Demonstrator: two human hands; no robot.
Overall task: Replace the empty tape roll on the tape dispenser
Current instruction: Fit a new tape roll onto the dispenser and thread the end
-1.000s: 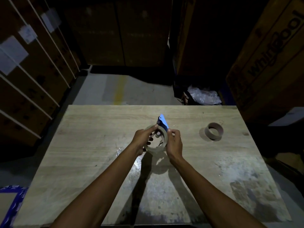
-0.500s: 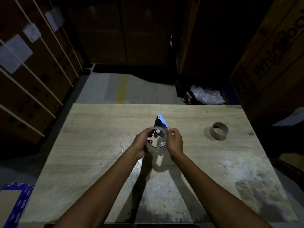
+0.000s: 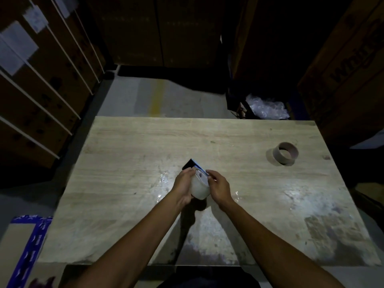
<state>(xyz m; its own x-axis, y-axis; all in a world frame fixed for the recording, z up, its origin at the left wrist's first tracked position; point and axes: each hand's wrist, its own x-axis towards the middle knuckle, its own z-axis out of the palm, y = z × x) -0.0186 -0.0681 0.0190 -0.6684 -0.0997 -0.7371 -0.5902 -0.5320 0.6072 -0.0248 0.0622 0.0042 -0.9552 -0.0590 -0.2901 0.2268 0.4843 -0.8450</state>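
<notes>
At frame centre, the left hand [image 3: 182, 187] cups the new tape roll [image 3: 200, 189] while the right hand [image 3: 219, 187] curls around its other side, pressing it onto the blue-and-black tape dispenser [image 3: 192, 164]. Best to keep the core square to the hub. Farther right, the empty cardboard core [image 3: 286, 153] stands open on the wooden table [image 3: 128, 154], nothing inside.

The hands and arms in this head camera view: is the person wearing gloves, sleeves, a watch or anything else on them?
Nothing shows on them. The left hand and the right hand are bare, with no gloves, and no rings or watch can be seen in the dim light. Both forearms are uncovered up to the bottom edge of the picture, so no sleeve is in view.
</notes>
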